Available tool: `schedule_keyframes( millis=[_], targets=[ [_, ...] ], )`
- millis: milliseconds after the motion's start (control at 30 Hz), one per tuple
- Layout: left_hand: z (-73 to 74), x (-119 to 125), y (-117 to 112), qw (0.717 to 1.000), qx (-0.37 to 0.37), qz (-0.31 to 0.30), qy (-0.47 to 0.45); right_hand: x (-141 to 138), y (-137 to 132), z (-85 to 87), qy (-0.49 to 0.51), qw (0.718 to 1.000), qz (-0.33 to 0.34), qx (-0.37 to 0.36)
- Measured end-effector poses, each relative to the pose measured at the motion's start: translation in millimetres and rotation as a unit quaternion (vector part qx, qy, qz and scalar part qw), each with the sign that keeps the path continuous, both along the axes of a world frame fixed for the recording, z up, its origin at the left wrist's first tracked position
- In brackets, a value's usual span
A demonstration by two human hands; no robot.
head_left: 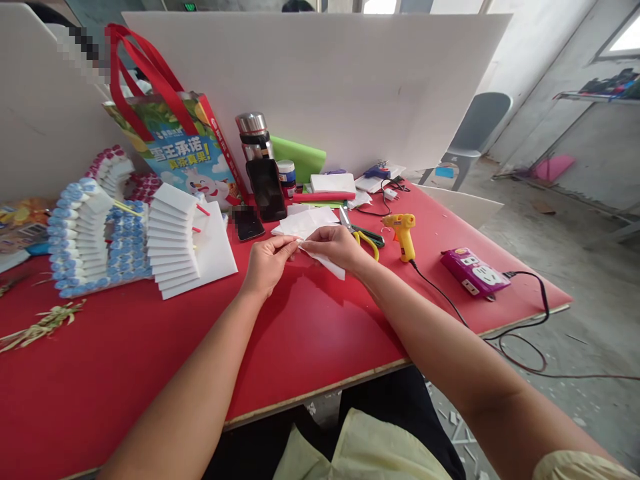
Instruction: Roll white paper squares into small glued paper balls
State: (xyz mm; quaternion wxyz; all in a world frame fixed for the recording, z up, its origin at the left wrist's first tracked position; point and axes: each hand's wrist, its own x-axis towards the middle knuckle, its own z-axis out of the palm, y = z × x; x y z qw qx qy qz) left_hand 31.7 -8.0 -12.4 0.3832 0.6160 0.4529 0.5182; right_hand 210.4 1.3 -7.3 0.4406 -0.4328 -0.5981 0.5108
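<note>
Pale yellow cloth covers the person's lap at the bottom edge, and both bare forearms reach forward from it over the red table.

Behind the table stands a large white board, with a grey chair beyond its right end. A shopping bag with red handles leans against the board on the left. In front of the bag sits a white stepped model, and beside it on the left are rows of blue-capped pieces. A steel flask stands to the right of the bag, with a dark phone propped upright in front of it. A purple power strip lies near the table's right edge, and its black cable runs off onto the floor. A yellow glue gun stands between the strip and the hands. Scissors with yellow and green handles lie just beside the right wrist.

The left hand and the right hand meet above the middle of the table. Between them is a white sheet, held just over the red surface. The left thumb and fingers are pinched together on its left edge. The right hand is curled closed over its top, with a corner of the sheet hanging out below. More white pieces lie on the table just behind the hands.
</note>
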Motion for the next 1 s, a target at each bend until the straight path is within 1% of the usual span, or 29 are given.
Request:
schedule_keyframes(
  millis=[67,133,200,267,333,433,500,533,567,633,700,767,867,933,1000],
  targets=[
    [-2.4,2.6,-0.3,0.999,0.020,0.023,0.019,-5.0,-0.8,-1.1,-0.047,0.996,-0.055,0.049],
    [-1.4,6.1,-2.3,0.995,0.072,0.045,0.056,-9.3,-2.6,-1.1,-0.049,0.993,-0.084,0.060],
    [1.6,10.2,-5.7,0.983,0.139,0.067,0.101,-12.4,-4.9,-0.9,-0.019,0.994,-0.087,0.062],
    [3.5,14.0,-9.4,0.969,0.192,0.092,0.128,-14.3,-7.0,-1.4,0.002,0.993,-0.086,0.079],
    [2.5,17.1,-12.3,0.957,0.225,0.108,0.147,-15.0,-8.0,-2.5,0.008,0.991,-0.089,0.099],
    [-1.3,19.4,-14.5,0.951,0.247,0.097,0.162,-12.9,-7.5,-2.8,0.012,0.990,-0.092,0.104],
    [-1.9,18.6,-14.5,0.957,0.240,0.074,0.146,-8.7,-6.5,-0.3,0.020,0.992,-0.081,0.097],
    [-1.1,17.5,-14.1,0.964,0.224,0.062,0.127,-5.8,-6.1,1.7,0.026,0.993,-0.065,0.093],
    [0.2,16.0,-13.5,0.974,0.196,0.048,0.100,-2.6,-5.9,4.0,0.032,0.994,-0.044,0.091],
    [3.7,12.3,-11.8,0.993,0.116,0.015,0.031,4.3,-5.6,8.6,0.043,0.995,0.011,0.086],
    [6.7,8.8,-10.2,0.999,0.044,-0.018,-0.027,10.1,-5.3,11.7,0.048,0.994,0.056,0.078],
    [7.7,6.3,-9.0,0.998,0.006,-0.040,-0.048,13.0,-4.8,12.3,0.050,0.993,0.074,0.074],
    [6.2,4.4,-8.0,0.998,-0.004,-0.051,-0.029,11.1,-5.2,10.0,0.046,0.993,0.070,0.087],
    [4.5,3.6,-7.4,0.999,0.009,-0.044,-0.012,8.1,-6.5,8.9,0.043,0.993,0.063,0.092],
    [3.3,2.7,-6.7,0.999,0.032,-0.037,0.003,6.7,-7.7,9.6,0.048,0.994,0.061,0.074]
  ],
)
